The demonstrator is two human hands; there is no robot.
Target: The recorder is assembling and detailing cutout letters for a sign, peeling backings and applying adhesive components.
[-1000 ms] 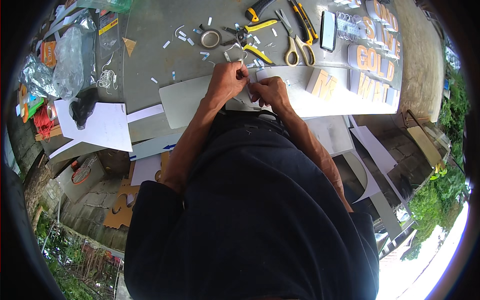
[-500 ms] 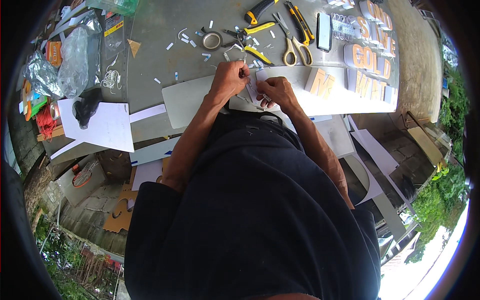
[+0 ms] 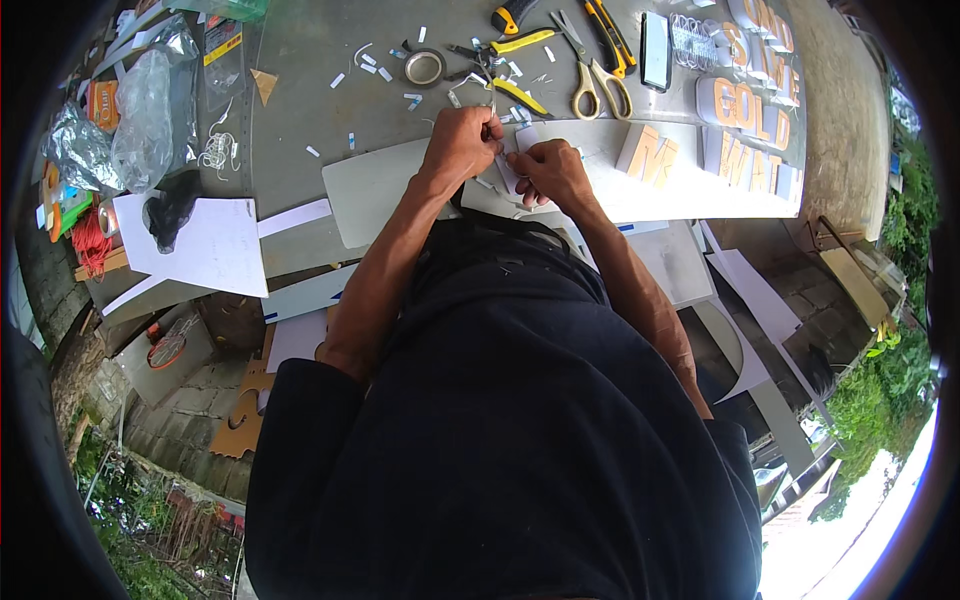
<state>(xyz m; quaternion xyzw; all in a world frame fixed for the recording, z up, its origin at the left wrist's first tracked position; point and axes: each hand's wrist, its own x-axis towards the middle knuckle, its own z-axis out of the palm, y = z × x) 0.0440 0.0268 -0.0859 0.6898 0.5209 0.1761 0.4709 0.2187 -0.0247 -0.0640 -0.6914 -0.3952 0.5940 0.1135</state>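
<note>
Both hands meet at the near edge of the grey counter (image 3: 300, 70), just above the person's dark shirt. The left hand (image 3: 462, 140) has its grip closed narrow around a thin blade-like tool (image 3: 493, 120), too small to name more exactly, its tip pointing down toward a small white piece (image 3: 507, 172). The right hand (image 3: 548, 170) pinches that white piece between its fingers, grip closed on it, and the two hands touch over it. The piece lies on a pale grey sheet (image 3: 375, 190) that rests on the counter beside a long white board (image 3: 690, 195). Just beyond the hands sit a yellow-handled utility knife (image 3: 520, 97), scissors with yellow handles (image 3: 597, 88), a roll of tape (image 3: 424, 67) and scattered white offcuts (image 3: 385, 73). A dark phone (image 3: 656, 50) lies further right, near raised orange and white letters (image 3: 745, 105). On the left are clear plastic bags (image 3: 150, 100), a white sheet of paper (image 3: 205, 245) and a black clump (image 3: 172, 205) upon it
</note>
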